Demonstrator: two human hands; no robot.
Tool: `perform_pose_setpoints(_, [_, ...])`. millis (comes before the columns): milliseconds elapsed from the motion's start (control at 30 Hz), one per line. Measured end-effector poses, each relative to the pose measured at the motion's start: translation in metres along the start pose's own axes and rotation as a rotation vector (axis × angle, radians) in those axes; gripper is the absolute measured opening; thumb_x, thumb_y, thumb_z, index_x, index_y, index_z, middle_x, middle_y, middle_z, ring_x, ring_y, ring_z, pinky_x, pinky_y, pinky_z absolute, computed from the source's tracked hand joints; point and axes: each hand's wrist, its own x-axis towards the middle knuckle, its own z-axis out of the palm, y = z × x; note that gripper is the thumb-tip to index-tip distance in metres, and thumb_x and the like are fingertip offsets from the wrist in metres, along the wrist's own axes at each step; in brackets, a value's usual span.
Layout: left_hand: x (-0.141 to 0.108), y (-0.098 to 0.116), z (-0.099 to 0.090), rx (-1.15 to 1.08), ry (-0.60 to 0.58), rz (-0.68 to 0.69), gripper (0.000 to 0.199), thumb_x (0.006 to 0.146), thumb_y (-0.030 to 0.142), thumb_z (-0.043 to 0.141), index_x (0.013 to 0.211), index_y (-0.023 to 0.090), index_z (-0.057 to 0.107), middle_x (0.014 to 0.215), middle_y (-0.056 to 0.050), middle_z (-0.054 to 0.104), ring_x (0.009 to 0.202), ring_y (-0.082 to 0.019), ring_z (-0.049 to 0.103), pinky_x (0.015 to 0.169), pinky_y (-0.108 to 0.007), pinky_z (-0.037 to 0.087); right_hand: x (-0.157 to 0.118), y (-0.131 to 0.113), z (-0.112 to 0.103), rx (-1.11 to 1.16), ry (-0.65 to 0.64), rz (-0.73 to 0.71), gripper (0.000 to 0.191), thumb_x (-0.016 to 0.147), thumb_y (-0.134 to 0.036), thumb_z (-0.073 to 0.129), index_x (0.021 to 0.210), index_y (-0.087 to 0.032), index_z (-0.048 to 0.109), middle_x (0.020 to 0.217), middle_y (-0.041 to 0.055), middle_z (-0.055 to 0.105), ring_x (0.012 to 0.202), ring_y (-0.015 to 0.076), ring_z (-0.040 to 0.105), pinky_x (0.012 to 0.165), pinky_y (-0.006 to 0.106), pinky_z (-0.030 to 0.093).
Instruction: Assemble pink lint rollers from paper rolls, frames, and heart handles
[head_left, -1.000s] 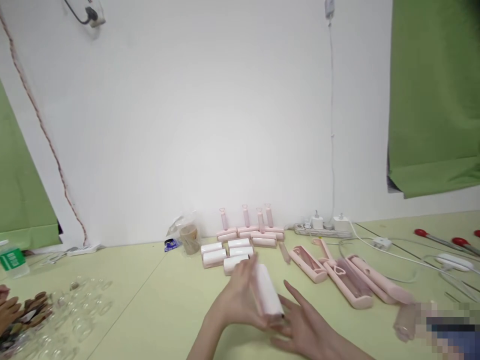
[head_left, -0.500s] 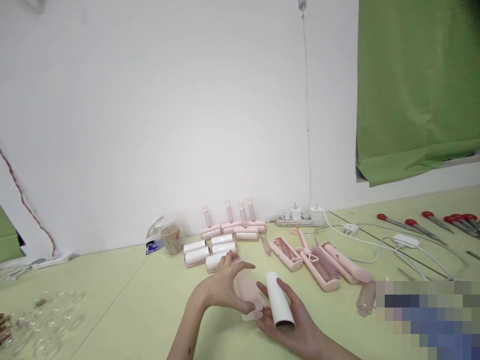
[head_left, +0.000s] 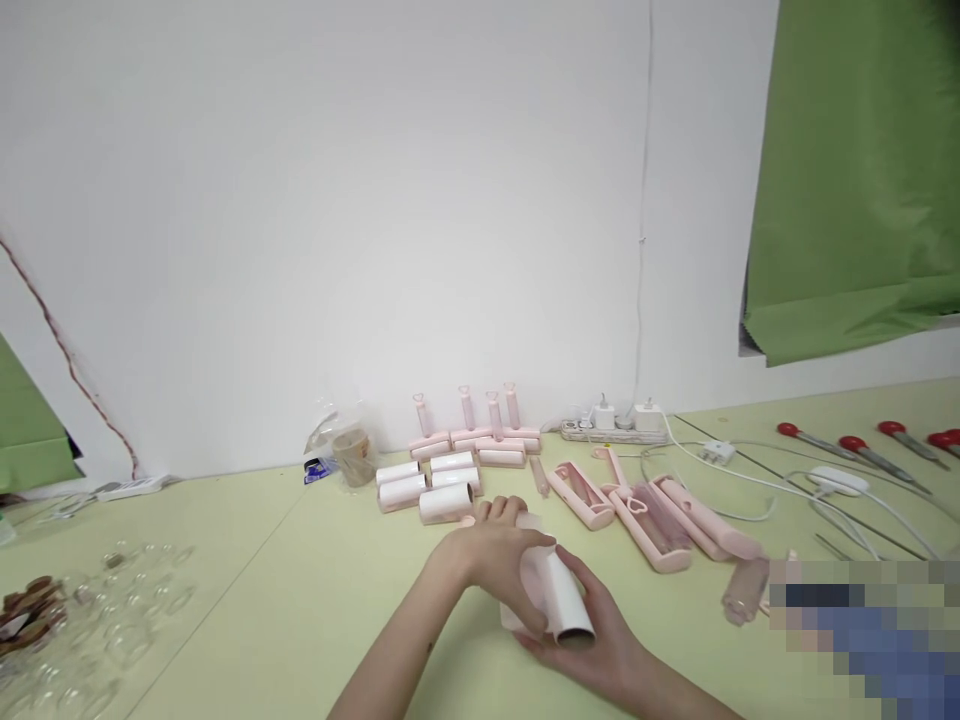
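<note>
A white roll (head_left: 570, 603) with a hollow core lies in my right hand (head_left: 609, 640), whose fingers wrap its underside and far side. My left hand (head_left: 491, 560) is curved around a pale translucent sheet (head_left: 534, 575), pressed against the roll's left side. Part of the sheet is hidden behind my left fingers. Just beyond my left hand, several white rolls (head_left: 447, 502) lie on the table. Pink casings (head_left: 581, 495) lie to the right of them, some with open slots. Small pink pieces with upright handles (head_left: 501, 453) stand by the wall.
A power strip (head_left: 615, 432) with chargers and white cables sits at the wall. Red-handled tools (head_left: 806, 437) lie at right. Clear plastic pieces (head_left: 127, 640) are spread at left. A tape roll in a bag (head_left: 352, 457) is behind the white rolls on the green table (head_left: 255, 590).
My left hand has moved right with the translucent sheet, bringing it against the white roll. The view has shifted slightly.
</note>
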Motion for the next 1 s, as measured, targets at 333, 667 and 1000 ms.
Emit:
perform_pose_setpoints(333, [-0.046, -0.051, 0.031, -0.277, 0.538, -0.322, 0.056, 0.050, 0.040, 0.067, 0.100, 0.027, 0.045, 0.109, -0.005, 0.031, 0.109, -0.026, 0.032, 0.088, -0.039, 0.035, 0.005, -0.008, 0.004, 0.938, 0.150, 0.483, 0.037, 0.072, -0.038, 0.061, 0.101, -0.016, 0.054, 0.084, 0.0062, 0.063, 0.081, 0.0139, 0.060, 0.068, 0.023, 0.048])
perform_pose_setpoints(667, [-0.054, -0.056, 0.116, -0.117, 1.014, -0.755, 0.063, 0.055, 0.042, 0.065, 0.107, 0.017, 0.042, 0.117, -0.015, 0.036, 0.114, -0.035, 0.029, 0.092, -0.049, 0.025, -0.002, -0.003, 0.009, 0.385, 0.089, 0.241, 0.031, 0.077, -0.047, 0.049, 0.092, -0.021, 0.054, 0.083, 0.0022, 0.060, 0.082, 0.0174, 0.057, 0.075, 0.032, 0.046])
perform_pose_setpoints(1000, [-0.004, 0.002, 0.099, -0.943, 0.811, -0.128, 0.034, 0.072, 0.040, 0.056, 0.099, 0.020, 0.054, 0.121, -0.009, 0.044, 0.114, -0.024, 0.037, 0.094, -0.035, 0.029, -0.001, -0.012, -0.018, -0.589, -0.131, -0.157, 0.062, 0.076, -0.026, 0.046, 0.128, -0.023, 0.012, 0.115, 0.0086, 0.044, 0.107, 0.0220, 0.046, 0.087, 0.040, 0.039])
